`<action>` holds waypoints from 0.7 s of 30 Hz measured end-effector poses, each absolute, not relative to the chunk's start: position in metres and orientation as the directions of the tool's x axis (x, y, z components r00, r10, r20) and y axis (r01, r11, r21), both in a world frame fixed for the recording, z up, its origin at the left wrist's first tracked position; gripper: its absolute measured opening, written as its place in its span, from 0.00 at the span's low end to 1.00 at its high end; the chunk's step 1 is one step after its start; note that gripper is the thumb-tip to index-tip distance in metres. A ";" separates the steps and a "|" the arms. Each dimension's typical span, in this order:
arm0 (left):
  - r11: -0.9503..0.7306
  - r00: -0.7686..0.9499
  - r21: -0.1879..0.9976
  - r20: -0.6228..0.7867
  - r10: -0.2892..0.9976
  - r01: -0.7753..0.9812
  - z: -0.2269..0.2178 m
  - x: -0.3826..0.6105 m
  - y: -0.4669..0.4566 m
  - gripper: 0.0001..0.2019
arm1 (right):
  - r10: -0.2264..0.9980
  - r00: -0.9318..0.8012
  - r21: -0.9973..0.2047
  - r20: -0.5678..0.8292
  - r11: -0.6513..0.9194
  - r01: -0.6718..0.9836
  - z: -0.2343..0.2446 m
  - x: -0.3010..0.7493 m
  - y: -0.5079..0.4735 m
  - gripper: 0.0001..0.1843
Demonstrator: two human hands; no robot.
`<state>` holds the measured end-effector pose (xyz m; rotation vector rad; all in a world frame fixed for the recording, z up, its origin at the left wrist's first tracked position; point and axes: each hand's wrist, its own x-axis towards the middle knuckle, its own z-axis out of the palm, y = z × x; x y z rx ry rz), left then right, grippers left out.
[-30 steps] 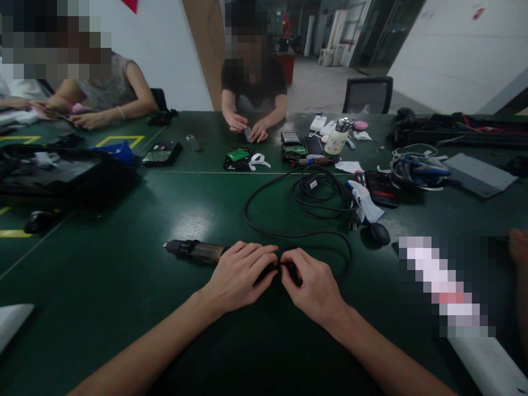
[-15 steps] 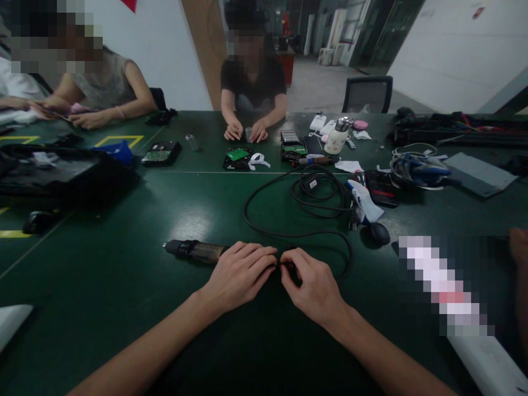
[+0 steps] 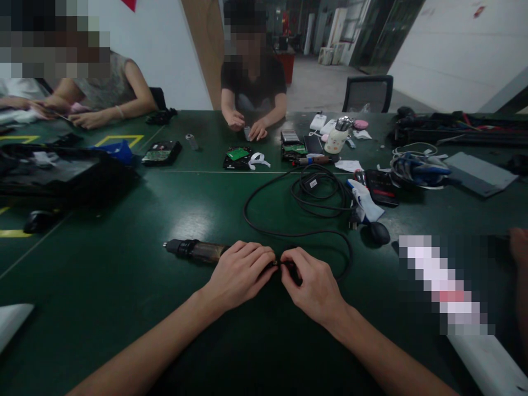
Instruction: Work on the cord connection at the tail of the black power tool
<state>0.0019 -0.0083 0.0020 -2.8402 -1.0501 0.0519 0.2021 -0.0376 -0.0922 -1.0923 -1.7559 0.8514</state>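
Note:
My left hand (image 3: 241, 272) is closed around the rear of an electric screwdriver (image 3: 202, 251), which lies level with its bit pointing left. Its middle and back are partly hidden under my fingers. Close by on the right, my right hand (image 3: 311, 283) pinches the end of a black power cable (image 3: 322, 232). The fingertips of both hands almost meet, and the cable end faces the tail of the screwdriver. Whether the two touch is too small to tell. From my right hand the cable loops away to a coil farther back.
Ahead, a person (image 3: 253, 82) handles a small cylinder beside a circuit-board drive (image 3: 237, 157). A black open case (image 3: 53, 170) stands left. On the right are a computer mouse (image 3: 377, 234), a cup of tools (image 3: 337, 140) and a long white object (image 3: 487, 352). Another person sits at back left.
My hands stay almost in place; the gap between the fingertips shows slightly more of the cable end and screwdriver tail. The person across has raised one hand from the small cylinder.

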 end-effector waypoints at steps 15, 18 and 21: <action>-0.785 0.788 -0.093 -0.012 0.615 0.612 0.002 0.001 -0.008 0.10 | 0.919 -0.235 -0.861 0.318 0.383 0.334 -0.094 0.201 -0.038 0.05; -0.759 0.767 -0.124 0.017 0.642 0.639 0.000 0.001 -0.008 0.08 | 0.918 -0.237 -0.864 0.318 0.383 0.327 -0.094 0.202 -0.038 0.05; -0.755 0.762 -0.128 0.005 0.648 0.643 0.001 0.002 -0.008 0.09 | 0.919 -0.240 -0.870 0.313 0.379 0.315 -0.093 0.202 -0.038 0.05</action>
